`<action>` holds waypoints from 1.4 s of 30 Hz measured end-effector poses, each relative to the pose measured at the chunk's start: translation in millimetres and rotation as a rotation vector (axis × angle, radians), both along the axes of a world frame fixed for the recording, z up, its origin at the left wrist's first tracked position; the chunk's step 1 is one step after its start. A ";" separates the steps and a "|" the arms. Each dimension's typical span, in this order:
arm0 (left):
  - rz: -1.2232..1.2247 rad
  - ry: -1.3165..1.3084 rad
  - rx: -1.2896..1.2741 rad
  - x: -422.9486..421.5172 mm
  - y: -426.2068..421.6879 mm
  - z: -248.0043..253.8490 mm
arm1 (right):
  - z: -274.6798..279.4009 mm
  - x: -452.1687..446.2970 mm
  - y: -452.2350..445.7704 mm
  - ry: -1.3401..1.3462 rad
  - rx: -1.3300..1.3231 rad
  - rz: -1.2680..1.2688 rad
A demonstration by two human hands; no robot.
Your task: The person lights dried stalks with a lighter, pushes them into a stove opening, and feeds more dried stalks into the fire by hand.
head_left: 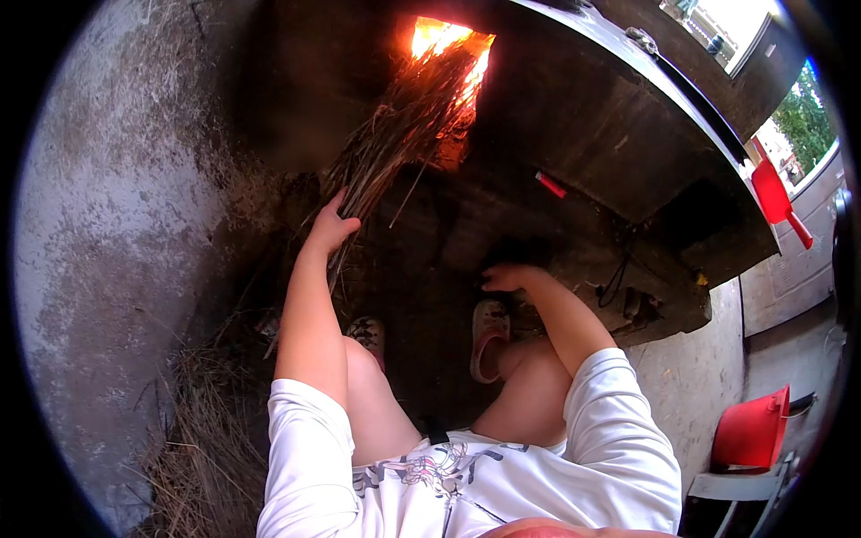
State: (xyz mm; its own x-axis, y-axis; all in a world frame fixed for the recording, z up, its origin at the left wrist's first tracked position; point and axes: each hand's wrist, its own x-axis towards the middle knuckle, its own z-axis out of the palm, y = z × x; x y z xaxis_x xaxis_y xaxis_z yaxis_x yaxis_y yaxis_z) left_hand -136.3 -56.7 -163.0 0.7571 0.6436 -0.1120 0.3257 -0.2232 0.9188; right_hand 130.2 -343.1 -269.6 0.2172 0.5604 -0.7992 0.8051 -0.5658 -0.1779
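My left hand (pixel 334 228) is wrapped round the lower end of a bundle of dry straw (pixel 372 157). The bundle's upper end lies in the opening of a stove (pixel 574 108), where a bright fire (pixel 439 38) burns around it. My right hand (pixel 505 277) hangs in front of my right knee, fingers loosely bent and apart, with nothing visible in them; its fingertips are partly lost in shadow. Beyond that hand, a small red lighter (pixel 551 185) lies on a dark ledge.
Loose straw (pixel 202 439) is heaped at lower left beside a stained wall (pixel 117 242). A red scoop (pixel 771 193) hangs at the stove's right edge. At lower right a red bucket (pixel 752 430) stands on a pale stool (pixel 737 486). My feet in clogs (pixel 489 336) are below the stove.
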 end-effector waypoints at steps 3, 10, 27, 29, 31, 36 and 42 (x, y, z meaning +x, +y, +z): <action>0.017 0.019 0.008 0.5 -3.2 4.2 | -6.2 4.0 -2.7 -0.008 0.007 0.034; 0.012 -0.034 0.010 4.5 -5.1 1.0 | -1.8 2.9 -5.5 0.019 0.001 0.003; 0.046 -0.001 0.126 8.6 -3.5 -5.3 | -6.0 -5.0 7.1 0.037 0.040 0.059; 0.085 0.059 0.156 8.3 -6.0 -4.9 | -13.1 -3.4 6.4 0.055 0.062 0.086; 0.124 0.166 0.234 9.2 -2.8 -8.7 | -11.1 -4.5 5.9 0.073 0.087 0.113; 0.100 0.311 0.251 9.4 -4.7 2.2 | 4.6 -12.7 8.6 0.031 0.019 0.048; 0.066 0.484 0.269 8.5 -12.1 22.4 | -9.9 -4.8 6.5 0.066 0.034 0.038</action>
